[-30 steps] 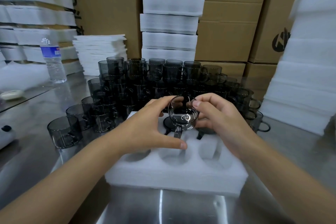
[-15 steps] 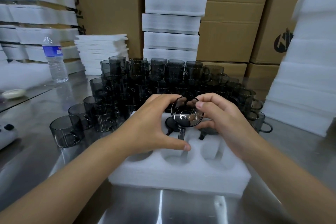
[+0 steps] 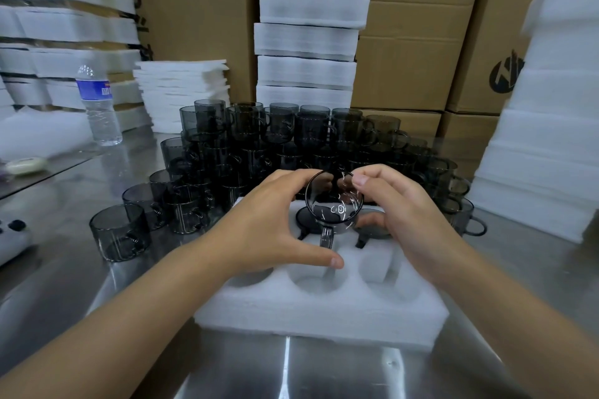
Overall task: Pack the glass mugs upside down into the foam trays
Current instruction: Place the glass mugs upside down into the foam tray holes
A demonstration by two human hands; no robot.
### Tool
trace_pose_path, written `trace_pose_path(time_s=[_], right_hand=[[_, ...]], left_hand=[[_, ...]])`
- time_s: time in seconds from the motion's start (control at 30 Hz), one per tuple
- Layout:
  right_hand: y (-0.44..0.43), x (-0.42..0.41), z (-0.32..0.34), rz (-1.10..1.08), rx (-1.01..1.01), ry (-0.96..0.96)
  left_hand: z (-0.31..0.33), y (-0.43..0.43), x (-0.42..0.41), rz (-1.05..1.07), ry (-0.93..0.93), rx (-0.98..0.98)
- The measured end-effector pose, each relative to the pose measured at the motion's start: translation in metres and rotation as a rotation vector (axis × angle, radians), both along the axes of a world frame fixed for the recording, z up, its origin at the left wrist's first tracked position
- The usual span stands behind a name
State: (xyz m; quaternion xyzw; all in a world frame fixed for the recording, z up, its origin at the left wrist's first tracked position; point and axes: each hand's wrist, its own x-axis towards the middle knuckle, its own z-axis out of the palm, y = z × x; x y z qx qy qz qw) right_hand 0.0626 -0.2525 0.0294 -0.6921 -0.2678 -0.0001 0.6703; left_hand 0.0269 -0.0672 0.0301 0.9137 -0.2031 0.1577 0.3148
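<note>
Two hands hold one smoky grey glass mug (image 3: 334,201) above the back row of a white foam tray (image 3: 324,308) on a steel table (image 3: 291,372). The left hand (image 3: 269,230) curls round the mug's side with its thumb stretched out; the right hand (image 3: 398,220) pinches the rim. The mug is tilted, handle downward. Two inverted grey mugs (image 3: 308,220) fill back pockets, and a crowd of upright grey mugs (image 3: 259,139) stands behind the tray.

Smoky mug (image 3: 334,201) tilted above foam tray (image 3: 324,311)
</note>
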Motion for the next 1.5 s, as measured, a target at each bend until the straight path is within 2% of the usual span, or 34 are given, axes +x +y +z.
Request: trace_pose_path(time_s=[1.13, 1.5], right_hand=[[-0.0001, 0.0070, -0.0039, -0.015, 0.044, 0.023], [-0.0012, 0.0092, -0.0048, -0.127, 0.186, 0.020]], left_hand=[[0.0002, 0.0014, -0.0013, -0.027, -0.109, 0.064], [-0.0015, 0.0036, 0.0022, 0.022, -0.182, -0.061]])
